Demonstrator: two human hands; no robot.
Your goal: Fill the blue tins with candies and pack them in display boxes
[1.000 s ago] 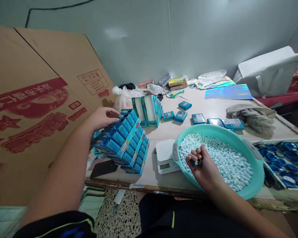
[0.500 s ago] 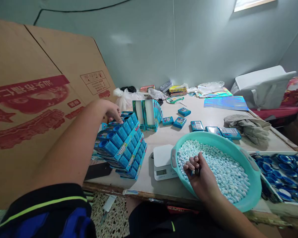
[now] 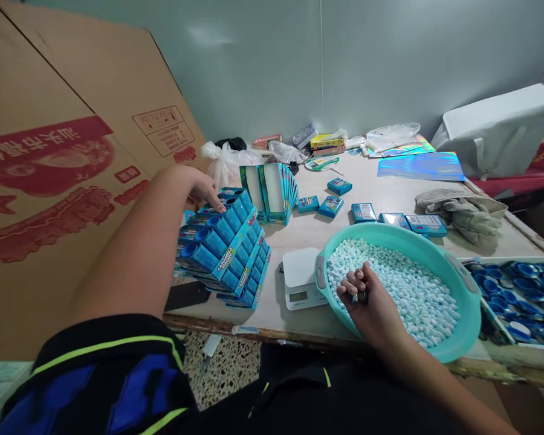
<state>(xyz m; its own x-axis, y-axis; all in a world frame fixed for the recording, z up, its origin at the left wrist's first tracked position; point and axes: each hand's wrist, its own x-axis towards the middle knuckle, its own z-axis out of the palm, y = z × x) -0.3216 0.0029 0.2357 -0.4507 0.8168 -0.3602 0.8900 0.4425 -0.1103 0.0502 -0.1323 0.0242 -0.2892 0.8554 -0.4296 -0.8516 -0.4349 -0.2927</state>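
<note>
At the left, my left hand (image 3: 204, 190) reaches over a stack of blue candy display boxes (image 3: 224, 254) filled with round-mouthed containers. Its fingers bend down onto the containers at the back corner; what they grip is largely hidden. My right hand (image 3: 367, 302) is held palm-up over a turquoise basin (image 3: 469, 335) of small white and pale blue candies (image 3: 403, 296). Those fingers are curled closed round something small, of which only a bit shows. Between stack and basin lies a white digital scale (image 3: 301, 269), its display lit.
Behind the stack stand folded blue display cartons (image 3: 276, 193). Several small blue packs (image 3: 330, 206) lie beyond the basin, near grey gloves (image 3: 466, 220). A tray of blue lids (image 3: 523, 296) sits right. A big cardboard box (image 3: 81, 181) leans left. A black flat object (image 3: 185, 295) lies by the stack.
The camera view has shifted slightly, so the table appears higher. Both hands keep nearly the same places, left at the stack and right over the candies.
</note>
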